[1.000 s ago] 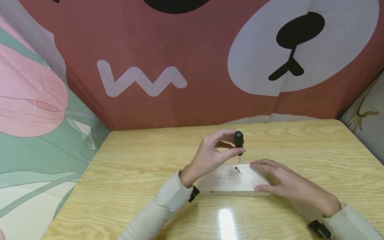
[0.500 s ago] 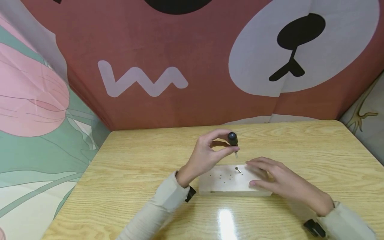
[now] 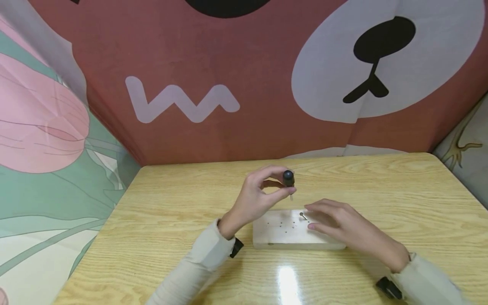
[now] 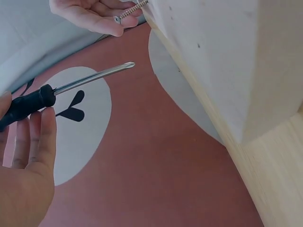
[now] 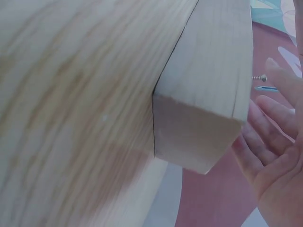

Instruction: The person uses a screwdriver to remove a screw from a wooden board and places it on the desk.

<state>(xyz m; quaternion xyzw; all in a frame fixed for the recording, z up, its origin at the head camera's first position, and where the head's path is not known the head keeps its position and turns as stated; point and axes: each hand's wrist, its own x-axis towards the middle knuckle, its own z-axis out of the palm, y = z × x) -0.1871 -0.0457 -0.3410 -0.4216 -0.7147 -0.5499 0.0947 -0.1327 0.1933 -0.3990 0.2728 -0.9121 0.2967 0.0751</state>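
A pale wooden block (image 3: 274,235) with several small holes lies on the table. From its top, near the far edge, a metal screw (image 3: 303,216) sticks up at a slant. My left hand (image 3: 253,199) holds a screwdriver by its black handle (image 3: 288,178), above the far side of the block. In the left wrist view the screwdriver's bare cross tip (image 4: 129,65) is apart from the screw (image 4: 130,13). Over the block's right part is my right hand (image 3: 339,220), thumb and fingers spread loosely close to the screw and holding nothing.
The wood-grain table (image 3: 171,203) runs back to a reddish cloth (image 3: 213,140) with a cartoon animal print. A floral cloth (image 3: 42,140) hangs at the left. Each wrist carries a black strap mount (image 3: 389,288).
My left hand has drawn the screwdriver left, away from above the screw. My right hand has slid left from the block's right end toward the screw, which still stands in the block.
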